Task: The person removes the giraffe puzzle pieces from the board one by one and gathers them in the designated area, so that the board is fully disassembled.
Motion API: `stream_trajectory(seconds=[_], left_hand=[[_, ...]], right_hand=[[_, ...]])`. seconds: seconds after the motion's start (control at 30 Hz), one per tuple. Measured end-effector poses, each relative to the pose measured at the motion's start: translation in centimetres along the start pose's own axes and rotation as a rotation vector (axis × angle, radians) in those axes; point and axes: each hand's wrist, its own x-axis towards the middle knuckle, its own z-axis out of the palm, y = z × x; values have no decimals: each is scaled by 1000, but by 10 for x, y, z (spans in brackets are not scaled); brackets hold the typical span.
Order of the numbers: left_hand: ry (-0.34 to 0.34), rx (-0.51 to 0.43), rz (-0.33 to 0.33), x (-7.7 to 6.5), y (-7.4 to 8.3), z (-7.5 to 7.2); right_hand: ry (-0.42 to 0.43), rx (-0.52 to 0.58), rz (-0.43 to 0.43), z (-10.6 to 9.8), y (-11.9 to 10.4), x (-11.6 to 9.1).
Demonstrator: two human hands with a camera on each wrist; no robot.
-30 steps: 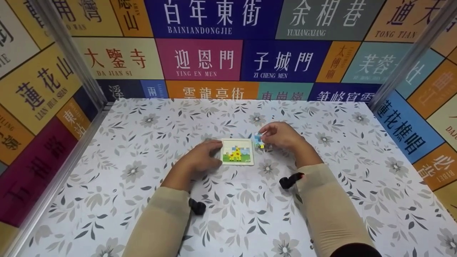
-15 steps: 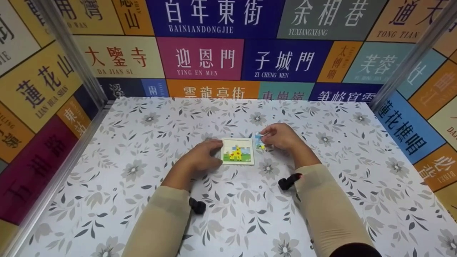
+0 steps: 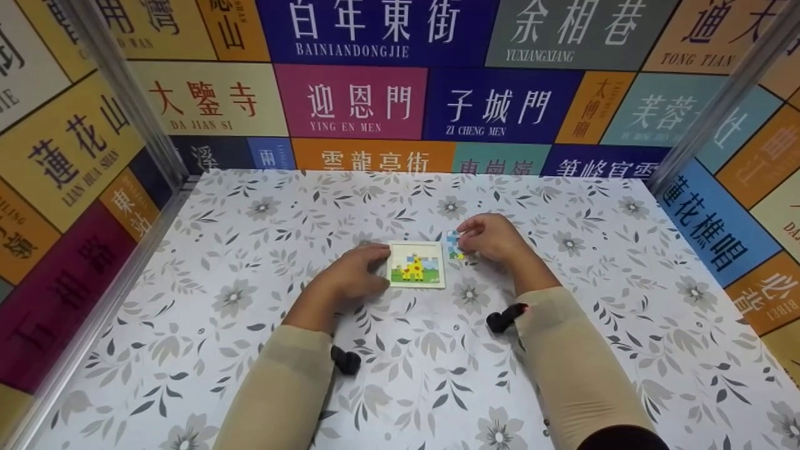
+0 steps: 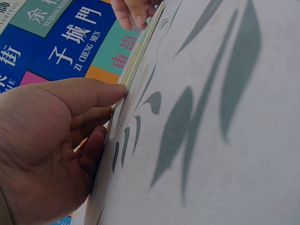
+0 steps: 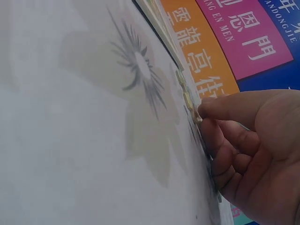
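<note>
A small square jigsaw puzzle board with a pale frame lies on the table. Yellow giraffes on green fill its lower part, and the upper part shows bare pale backing. My left hand holds the board at its left edge, thumb near the lower corner and a finger near the upper one. In the left wrist view the left thumb meets the board's edge. Just right of the board, my right hand pinches at blue and yellow jigsaw pieces; the fingers partly hide them. The right wrist view shows them edge-on, low over the table.
A white tablecloth with grey leaves and flowers covers the table. Colourful panels with Chinese lettering stand behind and at both sides. A small black camera is on each wrist.
My right fingers shift very slightly at the jigsaw pieces, which turn a little beside the board. My left hand and the board stay in place.
</note>
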Motion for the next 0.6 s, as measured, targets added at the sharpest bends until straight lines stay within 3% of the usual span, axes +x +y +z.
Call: stream_trajectory(seconds=[0.3,0.6], left_hand=[[11,-15,22,1,-1,1],[-6,6,4,2,0,0]], right_hand=[[-65,-4,-152,10,-14,-9],[-119,0,-146,21,-40,-19]])
